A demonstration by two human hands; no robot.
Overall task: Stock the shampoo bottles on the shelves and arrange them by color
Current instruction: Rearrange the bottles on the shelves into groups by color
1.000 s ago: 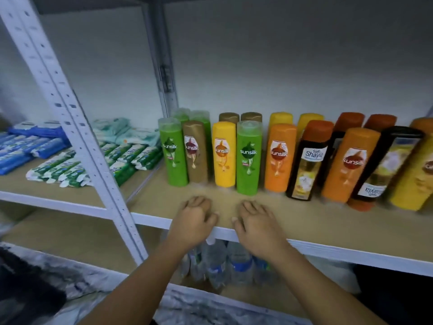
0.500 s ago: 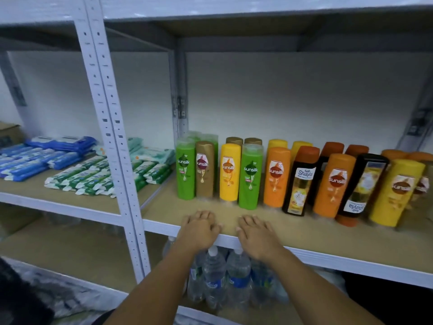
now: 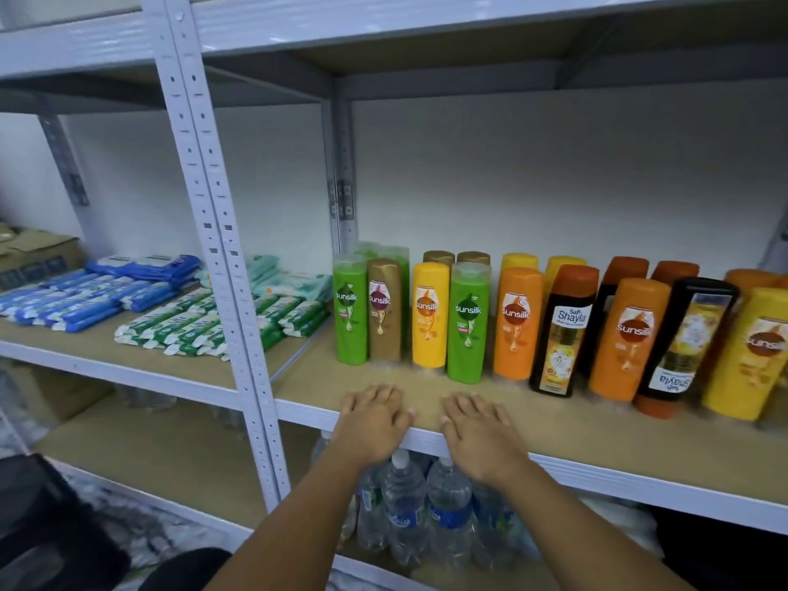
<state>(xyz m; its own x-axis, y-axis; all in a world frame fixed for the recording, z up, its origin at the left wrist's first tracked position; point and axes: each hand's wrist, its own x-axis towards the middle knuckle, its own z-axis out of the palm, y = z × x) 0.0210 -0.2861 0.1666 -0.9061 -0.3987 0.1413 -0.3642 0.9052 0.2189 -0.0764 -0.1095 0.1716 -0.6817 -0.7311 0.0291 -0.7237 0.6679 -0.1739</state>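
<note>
Resting flat, fingers spread and empty, the left hand (image 3: 372, 424) and right hand (image 3: 482, 432) cover the shelf (image 3: 597, 437) edge. At 3 o'clock, a yellow bottle (image 3: 750, 356) is cut off; back-row bottles (image 3: 456, 258) show caps only

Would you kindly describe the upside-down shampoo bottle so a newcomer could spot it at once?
Look at the shelf where both hands rest, along its front row of shampoo bottles. Near the right end stands the black bottle, between an orange bottle and a yellow one. It alone stands on its orange cap, label inverted.

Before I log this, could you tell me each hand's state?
Left hand: open, flat on the shelf edge, holding nothing.
Right hand: open, flat beside it, holding nothing.
</note>
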